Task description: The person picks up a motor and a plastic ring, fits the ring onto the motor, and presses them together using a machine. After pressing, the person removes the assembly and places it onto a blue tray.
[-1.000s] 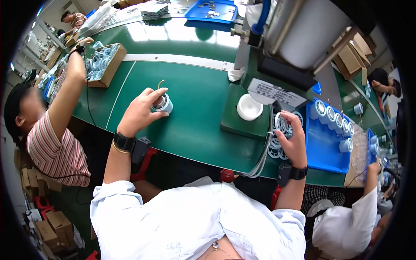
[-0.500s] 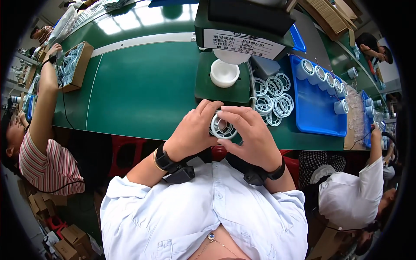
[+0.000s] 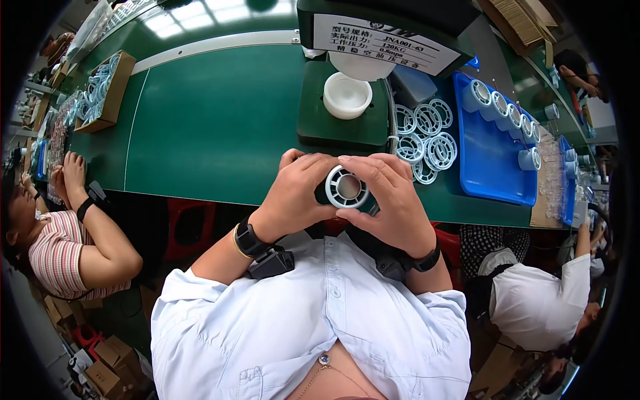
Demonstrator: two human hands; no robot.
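A round, light-coloured plastic housing (image 3: 347, 187) with a spoked ring at its end is held between my two hands, close to the bench's front edge. My left hand (image 3: 300, 190) wraps its left side. My right hand (image 3: 389, 197) closes on it from the right, fingers over the top and thumb below. The housing's spoked end faces up; its side walls are mostly hidden by the fingers. Just beyond my hands, a white round cup (image 3: 347, 97) sits on the dark green base of a press (image 3: 400, 41), under its white pressing block (image 3: 360, 68).
Loose spoked rings (image 3: 427, 143) lie right of the press. Beyond them, a blue tray (image 3: 490, 175) holds several housings in a row (image 3: 499, 107) and one standing apart (image 3: 530, 159). A cardboard box (image 3: 124, 83) of rings stands far left. Co-workers (image 3: 57, 257) sit on both sides.
The housing has turned in my hands so its spoked end faces up more squarely. The left co-worker's raised arm has come down from the box to the bench.
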